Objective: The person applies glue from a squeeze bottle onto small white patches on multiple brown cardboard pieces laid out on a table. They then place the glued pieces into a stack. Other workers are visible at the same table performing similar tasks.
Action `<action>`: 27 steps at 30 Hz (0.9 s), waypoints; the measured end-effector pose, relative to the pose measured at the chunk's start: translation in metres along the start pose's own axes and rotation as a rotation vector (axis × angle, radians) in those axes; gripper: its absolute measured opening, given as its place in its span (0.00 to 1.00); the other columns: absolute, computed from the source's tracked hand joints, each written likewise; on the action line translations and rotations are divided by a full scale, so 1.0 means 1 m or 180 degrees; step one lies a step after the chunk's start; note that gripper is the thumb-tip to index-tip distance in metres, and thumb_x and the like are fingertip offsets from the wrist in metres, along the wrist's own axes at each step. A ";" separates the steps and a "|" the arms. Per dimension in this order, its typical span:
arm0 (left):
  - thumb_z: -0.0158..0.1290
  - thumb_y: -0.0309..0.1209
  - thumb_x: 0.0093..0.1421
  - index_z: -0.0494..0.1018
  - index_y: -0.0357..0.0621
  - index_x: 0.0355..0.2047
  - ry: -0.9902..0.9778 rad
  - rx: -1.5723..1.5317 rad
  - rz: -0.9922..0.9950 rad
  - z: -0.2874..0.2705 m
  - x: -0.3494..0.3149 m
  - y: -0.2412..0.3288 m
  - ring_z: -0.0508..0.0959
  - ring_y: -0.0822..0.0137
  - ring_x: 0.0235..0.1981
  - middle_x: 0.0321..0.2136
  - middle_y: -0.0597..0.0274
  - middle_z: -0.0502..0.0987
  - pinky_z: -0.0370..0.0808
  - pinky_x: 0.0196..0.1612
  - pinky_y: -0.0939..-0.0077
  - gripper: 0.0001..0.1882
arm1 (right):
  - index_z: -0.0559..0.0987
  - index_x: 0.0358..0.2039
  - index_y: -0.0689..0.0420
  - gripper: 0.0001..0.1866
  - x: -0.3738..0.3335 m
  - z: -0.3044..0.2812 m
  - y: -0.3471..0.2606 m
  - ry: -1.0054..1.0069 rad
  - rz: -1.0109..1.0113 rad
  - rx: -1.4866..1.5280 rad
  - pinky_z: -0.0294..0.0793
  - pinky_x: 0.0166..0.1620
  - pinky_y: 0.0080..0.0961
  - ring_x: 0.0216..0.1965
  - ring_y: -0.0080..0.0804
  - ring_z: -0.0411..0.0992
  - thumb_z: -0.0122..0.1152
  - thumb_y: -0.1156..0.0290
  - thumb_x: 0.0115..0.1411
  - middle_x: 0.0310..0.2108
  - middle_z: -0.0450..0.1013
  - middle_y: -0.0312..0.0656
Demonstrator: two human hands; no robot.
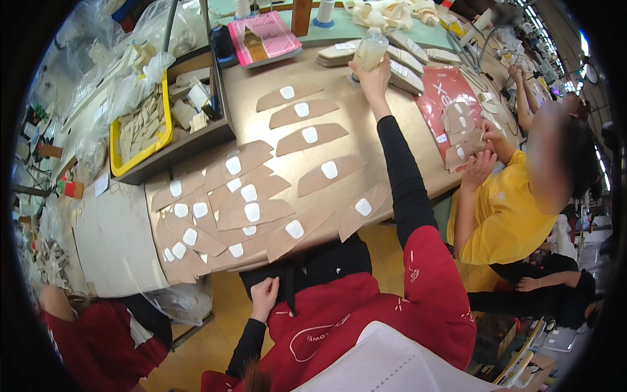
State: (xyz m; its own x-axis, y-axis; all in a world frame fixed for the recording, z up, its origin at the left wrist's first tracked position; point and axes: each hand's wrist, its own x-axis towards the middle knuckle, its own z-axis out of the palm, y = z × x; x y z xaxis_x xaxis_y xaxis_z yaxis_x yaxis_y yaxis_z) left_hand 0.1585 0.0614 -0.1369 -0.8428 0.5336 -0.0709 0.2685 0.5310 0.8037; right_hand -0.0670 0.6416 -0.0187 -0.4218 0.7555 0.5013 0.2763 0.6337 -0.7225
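My right hand (pixel 375 81) reaches to the far side of the table and is closed round a clear bottle (pixel 371 49) with pale contents. Stacks of beige pieces (pixel 406 79) lie bundled right beside it. Down at my lap, my left hand (pixel 264 297) is curled closed next to black cloth (pixel 287 287); what its fingers hold, if anything, is hidden. Between my hands, tan curved flat pieces (pixel 312 136) with white patches are spread over the table. Some are set apart in a column, others overlap in a heap (pixel 251 212) at the near left.
A dark tray (pixel 225 134) and a yellow-rimmed bin (pixel 115 147) of small pieces stand at the left. Behind them lies a pink book (pixel 264 39). A co-worker in yellow (pixel 506 222) handles similar pieces over a red sheet (pixel 434 98) at the right. Another person (pixel 98 346) sits at lower left.
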 end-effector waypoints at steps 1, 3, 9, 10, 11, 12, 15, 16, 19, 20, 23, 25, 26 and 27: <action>0.57 0.30 0.61 0.73 0.37 0.18 -0.0006 0.0000 -0.0034 0.000 -0.001 0.000 0.72 0.61 0.12 0.11 0.53 0.69 0.64 0.18 0.69 0.15 | 0.58 0.61 0.69 0.54 -0.001 -0.003 -0.004 0.0148 -0.0145 -0.0128 0.64 0.57 0.47 0.55 0.59 0.65 0.77 0.50 0.43 0.52 0.66 0.65; 0.57 0.30 0.62 0.72 0.37 0.18 0.0018 0.0008 -0.0012 0.001 -0.001 -0.002 0.71 0.62 0.11 0.11 0.54 0.69 0.63 0.18 0.69 0.16 | 0.50 0.65 0.68 0.60 -0.007 -0.016 -0.010 0.0262 -0.0334 -0.0019 0.57 0.60 0.49 0.58 0.60 0.58 0.78 0.51 0.43 0.56 0.60 0.67; 0.55 0.30 0.64 0.72 0.37 0.19 0.0005 -0.0075 -0.0098 0.005 -0.007 -0.011 0.68 0.74 0.11 0.10 0.61 0.67 0.62 0.17 0.76 0.16 | 0.79 0.46 0.56 0.19 -0.078 -0.108 -0.012 -0.1256 -0.0627 0.0869 0.70 0.42 0.23 0.38 0.29 0.69 0.68 0.63 0.55 0.43 0.75 0.37; 0.55 0.30 0.64 0.72 0.37 0.19 0.0031 -0.0082 -0.0083 0.006 -0.007 -0.011 0.68 0.75 0.11 0.10 0.62 0.67 0.62 0.17 0.77 0.16 | 0.79 0.47 0.56 0.20 -0.101 -0.127 -0.010 -0.1727 -0.0308 0.0589 0.70 0.42 0.23 0.38 0.29 0.70 0.68 0.62 0.55 0.42 0.75 0.38; 0.55 0.30 0.64 0.73 0.37 0.19 -0.0001 -0.0120 -0.0123 0.006 -0.007 -0.012 0.68 0.75 0.11 0.09 0.63 0.68 0.62 0.16 0.78 0.16 | 0.78 0.48 0.55 0.21 -0.122 -0.145 -0.008 -0.2198 -0.0364 0.0530 0.70 0.42 0.24 0.37 0.29 0.70 0.68 0.62 0.55 0.42 0.75 0.38; 0.55 0.30 0.64 0.73 0.37 0.19 -0.0023 -0.0139 -0.0143 0.006 -0.006 -0.011 0.68 0.75 0.11 0.09 0.63 0.68 0.62 0.16 0.78 0.16 | 0.78 0.48 0.55 0.21 -0.141 -0.160 -0.006 -0.2498 -0.0058 0.0274 0.70 0.43 0.25 0.39 0.30 0.69 0.68 0.63 0.55 0.42 0.74 0.38; 0.55 0.30 0.65 0.73 0.36 0.20 -0.0056 -0.0103 -0.0128 0.005 -0.004 -0.009 0.69 0.75 0.10 0.09 0.62 0.68 0.62 0.16 0.78 0.16 | 0.78 0.47 0.53 0.21 -0.184 -0.199 -0.009 -0.2948 0.0225 -0.0024 0.69 0.47 0.28 0.44 0.34 0.67 0.68 0.64 0.53 0.39 0.72 0.37; 0.56 0.29 0.64 0.72 0.37 0.20 -0.0074 -0.0125 -0.0215 0.004 -0.004 -0.009 0.69 0.71 0.11 0.10 0.60 0.68 0.62 0.16 0.75 0.15 | 0.78 0.47 0.53 0.21 -0.192 -0.208 -0.011 -0.2945 -0.0079 -0.0118 0.68 0.48 0.29 0.44 0.36 0.67 0.68 0.65 0.52 0.38 0.71 0.37; 0.57 0.29 0.62 0.72 0.37 0.19 -0.0098 -0.0202 -0.0409 0.006 -0.003 -0.006 0.69 0.62 0.11 0.10 0.54 0.66 0.62 0.17 0.71 0.15 | 0.78 0.45 0.54 0.20 -0.209 -0.225 -0.020 -0.2931 -0.0238 -0.0668 0.67 0.50 0.32 0.45 0.39 0.65 0.69 0.67 0.50 0.38 0.70 0.38; 0.57 0.29 0.62 0.72 0.37 0.19 -0.0056 -0.0158 -0.0346 0.006 -0.002 -0.006 0.69 0.61 0.11 0.10 0.54 0.66 0.62 0.17 0.71 0.15 | 0.78 0.44 0.55 0.20 -0.213 -0.226 -0.022 -0.2889 -0.0126 -0.0706 0.67 0.50 0.33 0.45 0.40 0.65 0.69 0.68 0.49 0.37 0.70 0.39; 0.56 0.29 0.62 0.72 0.37 0.19 -0.0025 -0.0044 -0.0238 0.006 -0.002 -0.006 0.69 0.65 0.11 0.10 0.56 0.67 0.62 0.17 0.72 0.15 | 0.78 0.42 0.56 0.18 -0.218 -0.224 -0.021 -0.2785 0.0170 -0.0479 0.67 0.50 0.33 0.44 0.41 0.65 0.68 0.70 0.49 0.36 0.71 0.39; 0.55 0.30 0.64 0.72 0.36 0.19 -0.0073 0.0039 -0.0209 0.006 -0.002 -0.006 0.69 0.73 0.11 0.10 0.59 0.68 0.63 0.17 0.76 0.16 | 0.79 0.41 0.57 0.15 -0.220 -0.223 -0.018 -0.2758 0.0257 -0.0272 0.67 0.50 0.31 0.43 0.39 0.67 0.67 0.72 0.51 0.35 0.73 0.40; 0.56 0.30 0.63 0.72 0.36 0.19 -0.0036 0.0035 -0.0233 0.006 -0.002 -0.006 0.69 0.68 0.11 0.10 0.57 0.67 0.62 0.17 0.74 0.16 | 0.79 0.41 0.57 0.14 -0.220 -0.223 -0.016 -0.2765 0.0234 -0.0202 0.68 0.49 0.30 0.43 0.37 0.68 0.65 0.72 0.52 0.35 0.74 0.41; 0.57 0.30 0.62 0.71 0.37 0.19 0.0007 0.0025 -0.0258 0.007 -0.003 -0.005 0.69 0.64 0.11 0.10 0.55 0.67 0.62 0.17 0.71 0.15 | 0.79 0.40 0.58 0.12 -0.218 -0.224 -0.014 -0.2776 0.0203 -0.0134 0.68 0.49 0.29 0.42 0.36 0.69 0.64 0.73 0.54 0.35 0.75 0.41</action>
State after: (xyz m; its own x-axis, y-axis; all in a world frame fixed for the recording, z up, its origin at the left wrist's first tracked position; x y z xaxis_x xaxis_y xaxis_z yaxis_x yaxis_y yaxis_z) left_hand 0.1623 0.0616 -0.1447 -0.8629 0.4872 -0.1344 0.2029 0.5776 0.7907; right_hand 0.2145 0.5056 -0.0116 -0.9099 0.4039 -0.0948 0.3462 0.6133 -0.7099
